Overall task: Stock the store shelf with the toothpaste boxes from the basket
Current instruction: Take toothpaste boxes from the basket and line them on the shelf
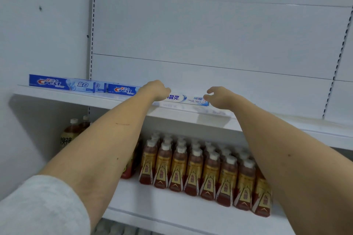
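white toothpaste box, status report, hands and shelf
Left hand on the white toothpaste box, right hand open at its other end. Box lying on upper shelf beside Crest boxes. Nothing blocking.

Upper shelf [191, 118]: three Crest boxes [61, 85] at left, a fourth box [186, 99] to their right, lying between left hand [156, 89] and right hand [219, 96]. Bottles [200, 166] stand on the shelf below.
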